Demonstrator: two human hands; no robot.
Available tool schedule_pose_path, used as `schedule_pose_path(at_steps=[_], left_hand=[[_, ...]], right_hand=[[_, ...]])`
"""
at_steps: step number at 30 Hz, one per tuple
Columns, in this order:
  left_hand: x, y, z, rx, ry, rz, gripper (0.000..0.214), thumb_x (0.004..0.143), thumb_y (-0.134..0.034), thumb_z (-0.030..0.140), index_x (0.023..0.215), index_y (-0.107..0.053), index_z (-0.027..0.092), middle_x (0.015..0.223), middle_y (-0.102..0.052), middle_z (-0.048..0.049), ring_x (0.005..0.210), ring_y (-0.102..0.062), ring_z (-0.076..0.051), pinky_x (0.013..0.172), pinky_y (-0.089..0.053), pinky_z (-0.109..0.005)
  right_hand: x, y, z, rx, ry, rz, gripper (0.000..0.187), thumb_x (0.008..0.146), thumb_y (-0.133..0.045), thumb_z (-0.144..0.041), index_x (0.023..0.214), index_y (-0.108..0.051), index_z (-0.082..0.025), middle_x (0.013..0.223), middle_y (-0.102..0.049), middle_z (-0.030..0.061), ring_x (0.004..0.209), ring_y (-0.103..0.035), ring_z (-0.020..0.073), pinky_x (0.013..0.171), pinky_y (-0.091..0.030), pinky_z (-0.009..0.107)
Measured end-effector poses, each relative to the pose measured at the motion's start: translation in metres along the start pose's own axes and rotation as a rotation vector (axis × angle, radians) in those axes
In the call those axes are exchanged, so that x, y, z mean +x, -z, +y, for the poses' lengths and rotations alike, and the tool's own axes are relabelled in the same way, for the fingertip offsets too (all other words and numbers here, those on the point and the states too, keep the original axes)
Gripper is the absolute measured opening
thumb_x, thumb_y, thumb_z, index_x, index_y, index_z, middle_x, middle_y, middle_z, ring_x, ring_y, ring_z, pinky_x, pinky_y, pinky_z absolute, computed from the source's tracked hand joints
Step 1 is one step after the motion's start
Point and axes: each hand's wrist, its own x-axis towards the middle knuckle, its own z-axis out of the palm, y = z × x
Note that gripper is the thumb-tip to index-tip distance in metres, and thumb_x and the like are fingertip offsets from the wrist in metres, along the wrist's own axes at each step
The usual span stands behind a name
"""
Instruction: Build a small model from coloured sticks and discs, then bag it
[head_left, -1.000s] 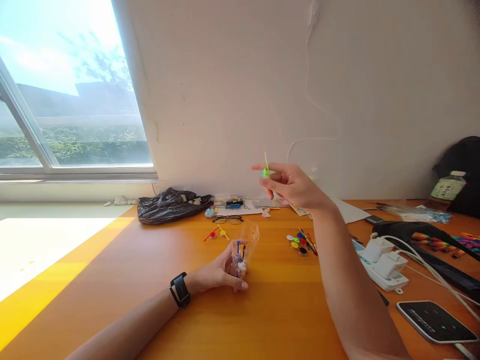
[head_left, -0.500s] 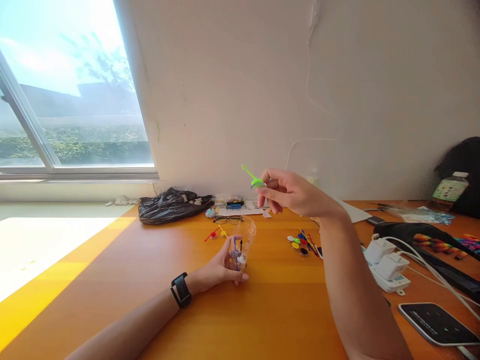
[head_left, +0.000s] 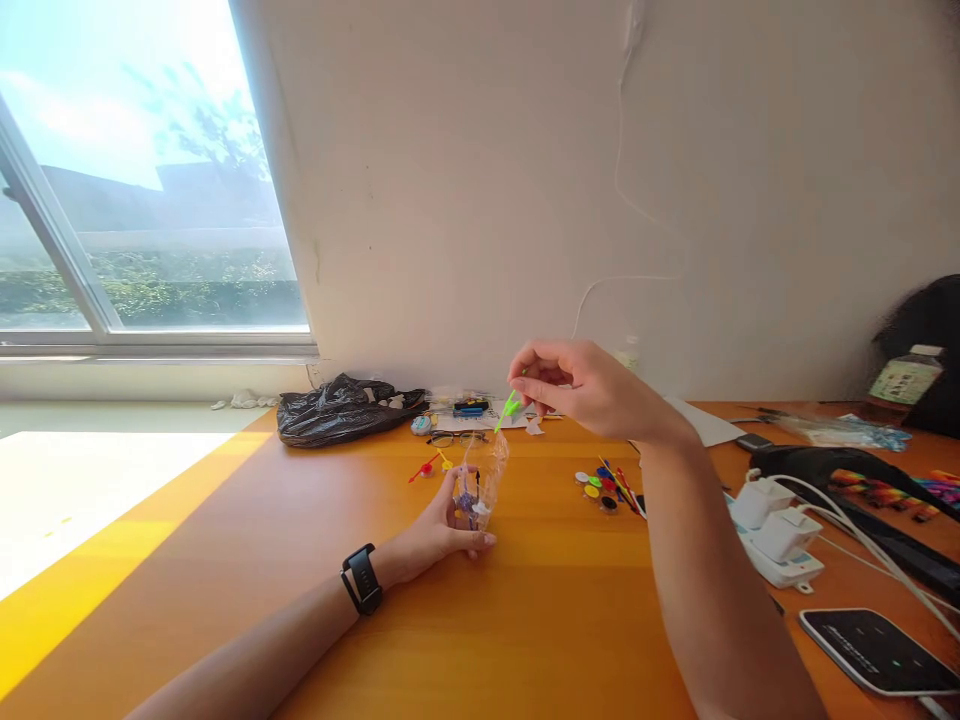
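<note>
The right hand [head_left: 570, 383] pinches a green arrow piece [head_left: 512, 405] just above a clear bag [head_left: 491, 470], inward from far edge of bench [head_left: 555, 630]; left hand [head_left: 441, 525] curls fingers round the bag; step appears to be alignment; lowering calls for a spread mouth.

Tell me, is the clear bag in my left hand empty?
Not empty: through the clear bag in your left hand, a black arrow and a white piece show.
</note>
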Motion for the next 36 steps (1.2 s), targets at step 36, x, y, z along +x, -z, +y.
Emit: schedule_pose_path(at_steps=[36], left_hand=[[-0.006,-0.01,0.021,0.039,0.026,-0.06,0.079,0.073,-0.088,0.019,0.135,-0.039,0.028,0.098,-0.057,-0.0003,0.073,-0.062,-0.011,0.068,-0.049,-0.025]], right_hand=[[0.011,-0.018,0.005,-0.27,0.017,-0.214,0.017,0.087,-0.063,-0.027,0.094,-0.076,-0.018,0.07,-0.062,-0.0002,0.063,-0.05,0.0128,0.057,-0.032,0.025]])
